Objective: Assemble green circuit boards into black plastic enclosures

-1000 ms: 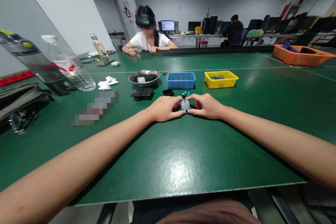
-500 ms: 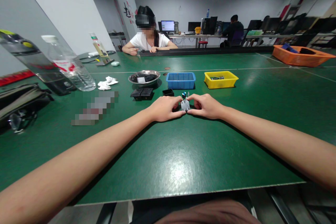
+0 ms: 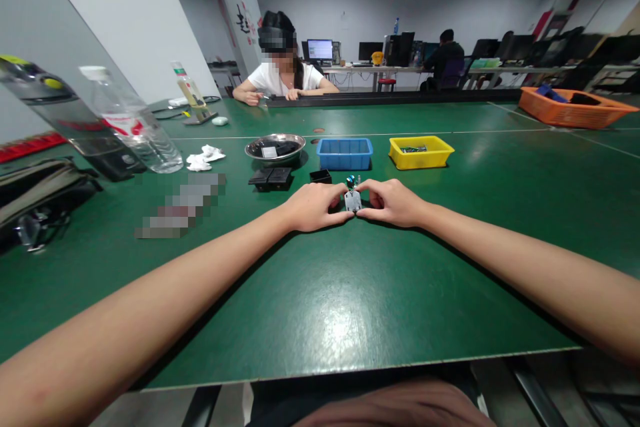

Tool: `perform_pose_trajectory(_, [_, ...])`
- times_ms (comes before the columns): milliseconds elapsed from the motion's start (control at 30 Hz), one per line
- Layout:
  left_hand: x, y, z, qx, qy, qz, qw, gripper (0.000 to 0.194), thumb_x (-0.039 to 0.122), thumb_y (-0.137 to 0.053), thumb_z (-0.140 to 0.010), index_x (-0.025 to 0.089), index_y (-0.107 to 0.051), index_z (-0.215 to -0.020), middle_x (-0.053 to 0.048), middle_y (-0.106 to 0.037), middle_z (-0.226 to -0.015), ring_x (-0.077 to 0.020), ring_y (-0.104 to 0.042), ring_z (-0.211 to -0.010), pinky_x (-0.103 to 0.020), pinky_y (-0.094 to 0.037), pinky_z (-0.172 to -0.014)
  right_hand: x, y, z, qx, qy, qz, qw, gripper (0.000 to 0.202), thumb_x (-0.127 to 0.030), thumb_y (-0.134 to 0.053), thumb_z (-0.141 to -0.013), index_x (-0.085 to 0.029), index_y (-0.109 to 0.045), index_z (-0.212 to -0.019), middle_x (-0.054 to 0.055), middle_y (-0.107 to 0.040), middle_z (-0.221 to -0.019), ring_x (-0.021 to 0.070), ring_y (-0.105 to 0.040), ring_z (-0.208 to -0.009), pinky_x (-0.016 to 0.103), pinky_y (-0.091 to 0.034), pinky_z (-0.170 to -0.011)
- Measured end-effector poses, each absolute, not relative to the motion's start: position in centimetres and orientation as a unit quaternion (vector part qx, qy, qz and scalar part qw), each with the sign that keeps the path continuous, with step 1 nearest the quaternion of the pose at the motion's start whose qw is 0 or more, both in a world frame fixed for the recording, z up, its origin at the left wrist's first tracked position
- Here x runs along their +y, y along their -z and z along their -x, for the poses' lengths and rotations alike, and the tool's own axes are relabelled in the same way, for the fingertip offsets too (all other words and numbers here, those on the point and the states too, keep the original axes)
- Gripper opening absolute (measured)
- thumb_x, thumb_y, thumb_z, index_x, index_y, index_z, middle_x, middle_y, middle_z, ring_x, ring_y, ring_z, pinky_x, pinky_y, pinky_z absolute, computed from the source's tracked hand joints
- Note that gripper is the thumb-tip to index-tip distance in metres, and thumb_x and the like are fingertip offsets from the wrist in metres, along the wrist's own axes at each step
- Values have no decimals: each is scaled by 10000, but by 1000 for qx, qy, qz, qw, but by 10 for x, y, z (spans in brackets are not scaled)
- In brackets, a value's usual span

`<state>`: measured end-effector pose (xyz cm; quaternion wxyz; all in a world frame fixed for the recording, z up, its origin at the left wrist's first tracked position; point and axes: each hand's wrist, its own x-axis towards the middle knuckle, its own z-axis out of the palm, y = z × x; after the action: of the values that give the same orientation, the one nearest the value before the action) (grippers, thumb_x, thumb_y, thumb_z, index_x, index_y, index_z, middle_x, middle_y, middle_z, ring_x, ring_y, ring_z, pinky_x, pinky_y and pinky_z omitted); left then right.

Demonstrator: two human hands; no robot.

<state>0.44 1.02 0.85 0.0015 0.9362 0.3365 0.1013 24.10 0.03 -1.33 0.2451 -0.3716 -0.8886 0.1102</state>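
Between my two hands is a small pale grey plate-like part [image 3: 353,201] with thin wires and a blue-green piece at its far end; its exact kind is too small to tell. My left hand [image 3: 316,205] pinches its left side, thumb in front and index finger behind. On the right side, my right hand [image 3: 395,203] grips it the same way. Just beyond my left hand stands a small black open box [image 3: 321,177]. Black plastic cases [image 3: 271,179] lie farther left.
Behind are a steel bowl [image 3: 275,159] of black parts, a blue bin [image 3: 345,158] and a yellow bin [image 3: 421,158] with small parts. Bottles [image 3: 143,133] and crumpled tissue [image 3: 205,159] stand left, an orange basket [image 3: 575,113] far right. A co-worker [image 3: 283,73] sits across the table.
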Motion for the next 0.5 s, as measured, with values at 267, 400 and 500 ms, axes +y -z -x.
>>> perform_pose_trajectory(267, [9, -9, -4, 338, -98, -936, 0, 342, 537, -557, -925, 195, -573, -933, -36, -707, -812, -208, -656, -691, -280, -357, -591, -1, 13, -241, -888, -111, 375, 243, 414, -390, -748, -855, -148, -647, -1175, -32, -605, -662, 129, -525, -565, 240, -329, -603])
perform_pose_trajectory(400, [9, -9, -4, 335, -97, -937, 0, 349, 540, -559, -925, 192, -573, -936, -39, -706, -815, -214, -657, -697, -283, -356, -591, -1, 14, -241, -889, -104, 376, 241, 419, -383, -749, -855, -147, -644, -1185, -33, -601, -660, 128, -519, -564, 238, -323, -598])
perform_pose_trajectory(500, [8, -9, -4, 338, -92, -937, -3, 348, 531, -561, -930, 187, -585, -970, -40, -708, -825, -215, -664, -710, -281, -365, -599, -2, 14, -241, -889, -100, 378, 239, 420, -369, -749, -855, -137, -644, -1189, -35, -593, -658, 128, -520, -565, 236, -323, -597])
